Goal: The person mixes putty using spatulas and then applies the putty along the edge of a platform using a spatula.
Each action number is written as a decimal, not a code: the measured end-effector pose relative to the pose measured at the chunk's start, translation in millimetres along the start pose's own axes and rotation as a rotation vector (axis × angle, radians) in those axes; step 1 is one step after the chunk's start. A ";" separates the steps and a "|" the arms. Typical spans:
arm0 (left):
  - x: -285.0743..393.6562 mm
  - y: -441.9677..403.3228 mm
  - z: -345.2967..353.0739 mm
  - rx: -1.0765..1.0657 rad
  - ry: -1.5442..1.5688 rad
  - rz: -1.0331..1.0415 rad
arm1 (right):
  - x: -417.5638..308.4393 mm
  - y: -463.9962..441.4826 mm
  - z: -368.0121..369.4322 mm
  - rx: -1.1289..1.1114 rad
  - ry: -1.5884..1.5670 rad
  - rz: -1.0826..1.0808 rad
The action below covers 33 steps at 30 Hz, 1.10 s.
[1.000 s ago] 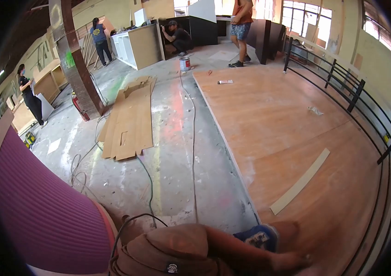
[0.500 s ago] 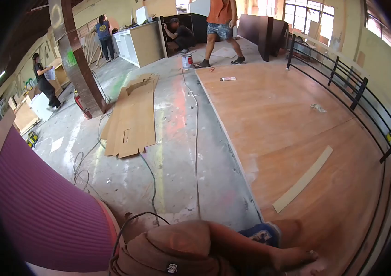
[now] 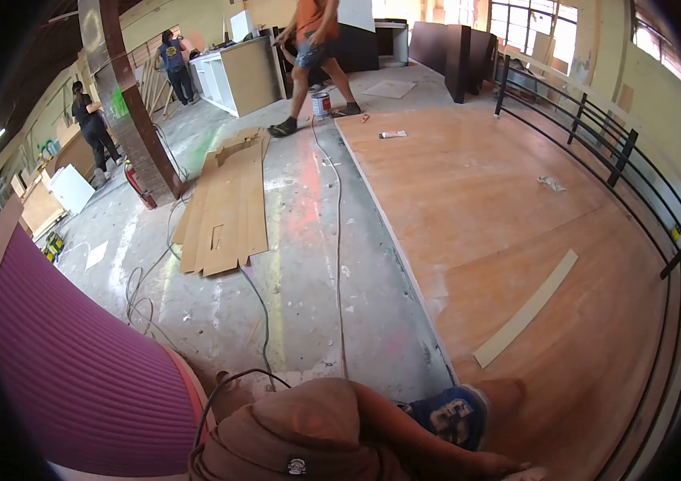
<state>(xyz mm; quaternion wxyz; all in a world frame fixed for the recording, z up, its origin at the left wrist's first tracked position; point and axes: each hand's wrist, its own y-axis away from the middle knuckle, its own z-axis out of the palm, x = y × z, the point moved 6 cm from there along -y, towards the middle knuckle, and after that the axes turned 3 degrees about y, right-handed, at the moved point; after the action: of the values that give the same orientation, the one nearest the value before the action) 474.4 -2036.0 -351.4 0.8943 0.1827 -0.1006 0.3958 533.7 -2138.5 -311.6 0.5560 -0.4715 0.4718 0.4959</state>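
Note:
My left hand (image 3: 521,469) is at the bottom edge, low over the brown wooden sheet (image 3: 452,200) and cut off by the frame. Its fingers barely show, so I cannot make out their pose or anything held. My left arm reaches right from a brown sleeve, past my blue shorts (image 3: 451,413) and bent knee. Ahead of the hand lies a pale curved strip (image 3: 526,309) on the sheet. Out of sight is my right hand.
A purple ribbed curved panel (image 3: 88,361) rises at left. Flattened cardboard (image 3: 224,208) and cords (image 3: 339,240) lie on the concrete. Black rails (image 3: 589,172) border the right side. A person in orange (image 3: 316,48) walks near a paint can (image 3: 321,104); others stand farther back.
My left hand has dropped toward the bottom edge. The person in orange has stepped left, past the paint can. The person at far left has turned and moved slightly right.

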 end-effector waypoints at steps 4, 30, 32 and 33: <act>-9.8 0.7 -3.3 0.036 -0.041 -0.067 | -0.8 1.6 1.2 0.011 0.004 -0.006; -17.9 -26.3 -25.2 0.106 -0.066 0.095 | 8.6 2.2 12.9 -0.023 0.024 0.011; -15.5 -30.4 -39.9 0.254 -0.154 0.136 | 8.5 2.3 13.4 -0.021 0.026 0.009; -10.7 -28.2 -36.9 0.252 -0.154 0.133 | 8.3 1.9 12.9 -0.017 0.026 0.010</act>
<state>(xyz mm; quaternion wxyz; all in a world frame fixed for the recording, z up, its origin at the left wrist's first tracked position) 489.6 -2045.7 -395.4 0.8259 0.3160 -0.1302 0.4483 533.1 -2124.6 -318.5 0.5431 -0.4804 0.4772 0.4965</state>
